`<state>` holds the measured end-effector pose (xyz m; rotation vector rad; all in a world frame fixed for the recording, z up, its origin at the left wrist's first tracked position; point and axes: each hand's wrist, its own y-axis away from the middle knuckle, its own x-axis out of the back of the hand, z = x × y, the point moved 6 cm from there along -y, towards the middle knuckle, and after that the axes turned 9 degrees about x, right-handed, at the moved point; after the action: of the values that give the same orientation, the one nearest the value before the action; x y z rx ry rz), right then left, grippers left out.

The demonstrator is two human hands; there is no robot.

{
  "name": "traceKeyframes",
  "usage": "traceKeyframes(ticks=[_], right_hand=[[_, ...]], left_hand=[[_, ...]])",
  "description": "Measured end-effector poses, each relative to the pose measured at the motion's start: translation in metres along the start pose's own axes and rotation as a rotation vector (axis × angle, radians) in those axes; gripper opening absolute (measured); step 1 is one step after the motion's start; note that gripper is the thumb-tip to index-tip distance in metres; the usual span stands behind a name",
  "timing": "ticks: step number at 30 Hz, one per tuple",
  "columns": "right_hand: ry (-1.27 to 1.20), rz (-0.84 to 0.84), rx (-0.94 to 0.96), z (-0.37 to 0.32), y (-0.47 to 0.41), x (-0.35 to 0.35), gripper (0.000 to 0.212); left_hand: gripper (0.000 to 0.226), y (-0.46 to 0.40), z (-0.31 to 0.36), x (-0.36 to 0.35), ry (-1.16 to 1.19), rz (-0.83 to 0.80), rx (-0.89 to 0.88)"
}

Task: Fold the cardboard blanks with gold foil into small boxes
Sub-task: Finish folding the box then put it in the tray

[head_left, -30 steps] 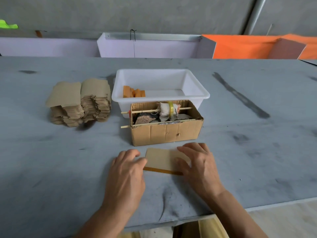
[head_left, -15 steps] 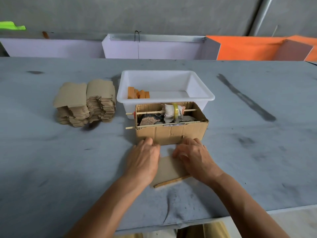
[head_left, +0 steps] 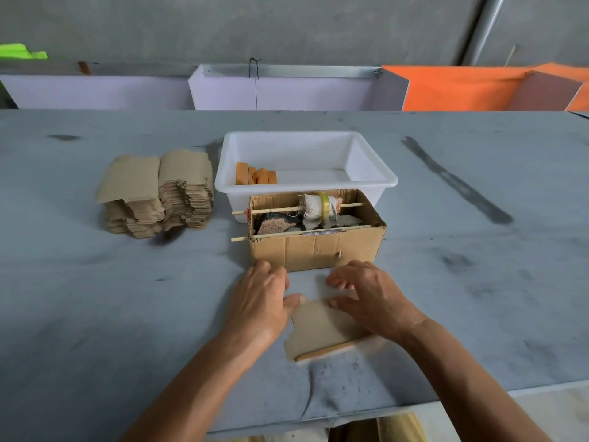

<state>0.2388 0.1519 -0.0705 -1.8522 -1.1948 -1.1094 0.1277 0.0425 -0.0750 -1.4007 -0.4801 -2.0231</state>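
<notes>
A flat brown cardboard blank (head_left: 318,328) lies on the grey table (head_left: 127,314) in front of me, with a gold foil strip showing along its near edge (head_left: 331,349). My left hand (head_left: 259,303) rests on the table at the blank's left, and its thumb touches the far left corner. My right hand (head_left: 374,299) lies over the blank's right part with the thumb pressing on it and the arched fingers reaching past its far edge. A stack of brown blanks (head_left: 159,193) sits at the left. Several orange folded boxes (head_left: 255,177) stand in the white tub (head_left: 306,186).
A brown cardboard box (head_left: 315,250) with sticks, a tape roll and rags stands just beyond my fingers, right against the white tub. The table's near edge runs below my forearms. Lilac and orange bins line the far side.
Both hands moved forward over the blank toward the brown box, and the blank turned slightly. The hands have since spread apart, and the blank's middle now shows.
</notes>
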Motion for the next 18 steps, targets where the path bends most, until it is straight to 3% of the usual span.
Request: traceKeyframes(ticks=[5, 11, 18], right_hand=[[0.069, -0.018, 0.041, -0.005, -0.002, -0.001, 0.017], [0.058, 0.031, 0.044, -0.005, 0.003, -0.002, 0.014], [-0.13, 0.05, 0.029, 0.0, 0.005, 0.007, 0.028]], left_hand=[[0.042, 0.012, 0.006, -0.002, 0.01, -0.057, -0.047], [0.032, 0.015, 0.011, -0.004, 0.029, -0.061, -0.005], [0.039, 0.007, 0.003, -0.009, 0.484, -0.148, 0.191]])
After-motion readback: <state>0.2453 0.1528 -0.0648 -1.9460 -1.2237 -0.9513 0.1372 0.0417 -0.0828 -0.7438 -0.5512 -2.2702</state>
